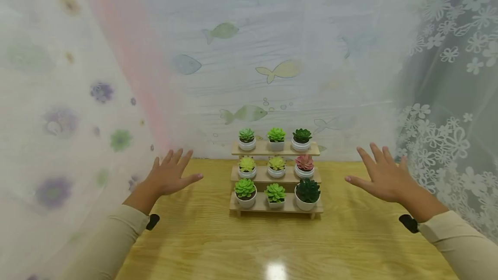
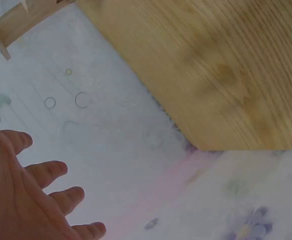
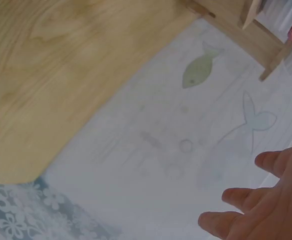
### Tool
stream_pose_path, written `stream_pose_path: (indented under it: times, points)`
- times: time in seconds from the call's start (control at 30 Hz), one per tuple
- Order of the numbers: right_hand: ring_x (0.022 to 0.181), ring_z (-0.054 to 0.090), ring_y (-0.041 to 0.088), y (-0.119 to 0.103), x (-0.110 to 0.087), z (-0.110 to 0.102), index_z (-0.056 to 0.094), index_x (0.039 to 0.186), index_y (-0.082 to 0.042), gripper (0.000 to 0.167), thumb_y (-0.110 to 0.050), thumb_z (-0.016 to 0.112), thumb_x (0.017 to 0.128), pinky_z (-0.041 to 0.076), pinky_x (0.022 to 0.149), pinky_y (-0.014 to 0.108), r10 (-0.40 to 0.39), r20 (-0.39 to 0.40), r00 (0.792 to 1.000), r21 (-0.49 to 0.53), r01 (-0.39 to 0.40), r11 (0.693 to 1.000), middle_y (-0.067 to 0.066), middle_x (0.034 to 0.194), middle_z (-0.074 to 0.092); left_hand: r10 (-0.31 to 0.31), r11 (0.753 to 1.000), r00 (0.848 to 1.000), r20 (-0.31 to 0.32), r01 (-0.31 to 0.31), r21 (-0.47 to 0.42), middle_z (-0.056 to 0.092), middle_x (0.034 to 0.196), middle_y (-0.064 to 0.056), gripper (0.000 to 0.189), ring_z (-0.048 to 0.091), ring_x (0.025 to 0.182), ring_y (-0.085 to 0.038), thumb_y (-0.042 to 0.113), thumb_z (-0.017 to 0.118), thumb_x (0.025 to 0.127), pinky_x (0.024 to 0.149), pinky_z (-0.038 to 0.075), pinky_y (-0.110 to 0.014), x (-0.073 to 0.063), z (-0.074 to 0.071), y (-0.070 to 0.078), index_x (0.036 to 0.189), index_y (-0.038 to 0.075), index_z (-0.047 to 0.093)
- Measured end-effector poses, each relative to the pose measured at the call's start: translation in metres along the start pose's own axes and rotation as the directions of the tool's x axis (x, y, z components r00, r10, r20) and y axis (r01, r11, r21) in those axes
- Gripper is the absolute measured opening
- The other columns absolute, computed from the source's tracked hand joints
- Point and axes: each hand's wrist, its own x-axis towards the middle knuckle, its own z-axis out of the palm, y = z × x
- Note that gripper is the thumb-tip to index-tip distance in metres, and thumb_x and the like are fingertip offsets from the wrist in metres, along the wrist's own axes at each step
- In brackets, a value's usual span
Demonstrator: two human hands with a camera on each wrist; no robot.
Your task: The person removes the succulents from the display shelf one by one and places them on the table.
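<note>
Pale-wood three-tier stand (image 1: 288, 177) near the back of a yellowish wood-grain tabletop (image 1: 218, 237), between bare left hand (image 1: 169, 176) and bare right hand (image 1: 387, 179), both empty, fingers spread, apart from it. Nine rosette succulents (image 1: 276, 162), mostly green, one pinkish-red, in white pots (image 1: 276, 172), three per tier, stepped presumably for a clear view of every row.

left wrist view cuts off the left hand (image 2: 20, 195) and wooden stand (image 2: 30, 22)

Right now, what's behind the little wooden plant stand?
A pale backdrop printed with fish shows behind the stand. I can't see whatever is covered by the stand and its potted plants.
</note>
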Motion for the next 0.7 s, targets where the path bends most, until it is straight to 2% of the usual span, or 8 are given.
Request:
stream_pose_path:
  times: [0.13, 0.33, 0.5, 0.7]
  points:
    - [0.146, 0.011, 0.068, -0.004, 0.004, -0.003, 0.01, 0.168, -0.012, 0.11, -0.081, 0.049, 0.092, 0.007, 0.097, 0.093, -0.001, 0.0, 1.0, 0.002, 0.001, 1.0, 0.037, 0.166, 0.008, 0.006, 1.0, 1.0, -0.013, -0.007, -0.019, 0.02, 0.169, -0.025, 0.104, 0.015, 0.155, -0.053, 0.086, 0.036, 0.093, 0.115, 0.006, -0.08, 0.003, 0.011, 0.005, 0.168, 0.016, 0.018]
    - [0.145, 0.014, 0.067, -0.009, 0.012, -0.005, 0.019, 0.166, -0.007, 0.112, -0.082, 0.052, 0.09, 0.01, 0.099, 0.092, -0.005, -0.031, 1.0, 0.005, 0.006, 1.0, 0.038, 0.165, 0.013, 0.05, 0.998, 0.996, -0.079, -0.052, -0.028, 0.038, 0.162, -0.024, 0.1, 0.033, 0.149, -0.05, 0.08, 0.042, 0.096, 0.115, 0.02, -0.076, 0.005, 0.026, 0.013, 0.165, 0.008, 0.027]
    - [0.146, 0.014, 0.065, -0.015, 0.021, -0.008, 0.021, 0.165, -0.006, 0.112, -0.083, 0.052, 0.089, 0.009, 0.101, 0.09, 0.006, -0.041, 0.999, 0.045, -0.004, 0.999, 0.037, 0.165, 0.013, 0.051, 0.997, 0.995, -0.083, -0.056, -0.061, 0.033, 0.165, -0.025, 0.1, 0.031, 0.151, -0.049, 0.079, 0.041, 0.097, 0.116, 0.02, -0.077, 0.006, 0.036, 0.017, 0.166, 0.009, 0.023]
    - [0.148, 0.021, 0.059, -0.02, 0.035, -0.01, 0.026, 0.164, -0.006, 0.111, -0.084, 0.051, 0.088, 0.011, 0.104, 0.088, 0.01, -0.069, 0.998, 0.08, -0.005, 0.997, 0.035, 0.165, 0.019, 0.059, 0.988, 0.994, -0.09, -0.072, -0.14, 0.03, 0.165, -0.029, 0.1, 0.033, 0.149, -0.052, 0.076, 0.045, 0.097, 0.115, 0.029, -0.072, 0.008, 0.049, 0.024, 0.166, 0.007, 0.021]
